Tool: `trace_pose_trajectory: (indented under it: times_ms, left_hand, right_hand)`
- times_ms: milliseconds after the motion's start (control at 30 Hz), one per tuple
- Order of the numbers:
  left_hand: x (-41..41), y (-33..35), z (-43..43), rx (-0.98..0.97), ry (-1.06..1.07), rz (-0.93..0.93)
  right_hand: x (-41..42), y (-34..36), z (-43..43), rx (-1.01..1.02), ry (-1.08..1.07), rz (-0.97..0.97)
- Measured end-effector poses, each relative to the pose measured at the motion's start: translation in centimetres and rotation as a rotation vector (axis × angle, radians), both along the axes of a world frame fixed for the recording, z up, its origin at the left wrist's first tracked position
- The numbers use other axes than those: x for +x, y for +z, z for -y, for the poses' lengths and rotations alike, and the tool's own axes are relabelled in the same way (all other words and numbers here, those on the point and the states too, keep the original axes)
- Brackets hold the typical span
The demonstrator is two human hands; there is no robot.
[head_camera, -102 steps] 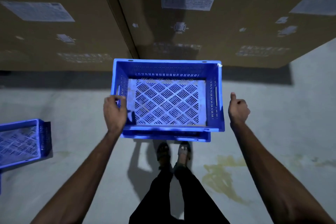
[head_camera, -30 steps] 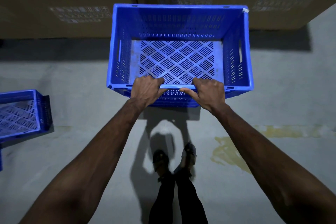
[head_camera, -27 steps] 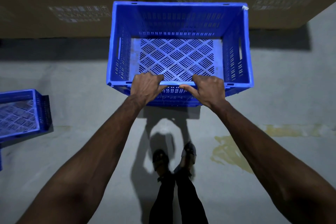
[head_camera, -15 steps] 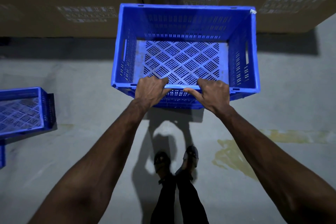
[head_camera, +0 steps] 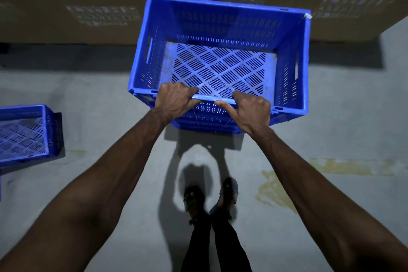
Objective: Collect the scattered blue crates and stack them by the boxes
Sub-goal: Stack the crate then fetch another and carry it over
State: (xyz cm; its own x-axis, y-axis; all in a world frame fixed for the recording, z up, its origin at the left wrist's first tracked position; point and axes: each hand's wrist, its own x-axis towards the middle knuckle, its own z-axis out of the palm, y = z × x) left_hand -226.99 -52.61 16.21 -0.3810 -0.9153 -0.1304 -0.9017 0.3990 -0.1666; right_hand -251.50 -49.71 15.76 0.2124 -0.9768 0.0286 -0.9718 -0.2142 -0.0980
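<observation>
Both hands grip the near long rim of the blue slotted plastic crate (head_camera: 220,55): left hand (head_camera: 174,100) and right hand (head_camera: 251,110) curled over it, side by side. Crate is empty, sits atop another blue crate, far side close to the brown cardboard boxes (head_camera: 77,2), long axis left-right. Second empty blue crate (head_camera: 24,134) lies well left on the concrete floor (head_camera: 99,95), nearer the left hand.
</observation>
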Motion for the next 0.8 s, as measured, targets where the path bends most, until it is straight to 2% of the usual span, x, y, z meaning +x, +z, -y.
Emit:
trace_pose_trajectory:
  times_ms: [267,500,633,700,800]
  left_hand:
    - [-1.0,0.1,-1.6,0.025,0.142,-0.119]
    - [-1.0,0.2,-1.9,0.055,0.147,-0.211]
    - [-1.3,1.7,-4.3,0.022,0.159,-0.356]
    - [-1.8,3.0,-7.6,-0.053,0.208,-0.470]
    - [-2.7,5.4,-14.0,-0.030,0.325,-0.659]
  right_hand:
    - [-1.0,0.3,0.2,-0.005,0.105,-0.007]
    - [-1.1,1.1,-0.1,0.050,0.113,0.021]
    - [-1.3,2.6,-0.7,0.157,0.123,0.109]
    - [-1.6,4.6,-1.9,0.169,0.103,0.180]
    - [-2.1,8.7,-4.7,0.171,0.082,0.259]
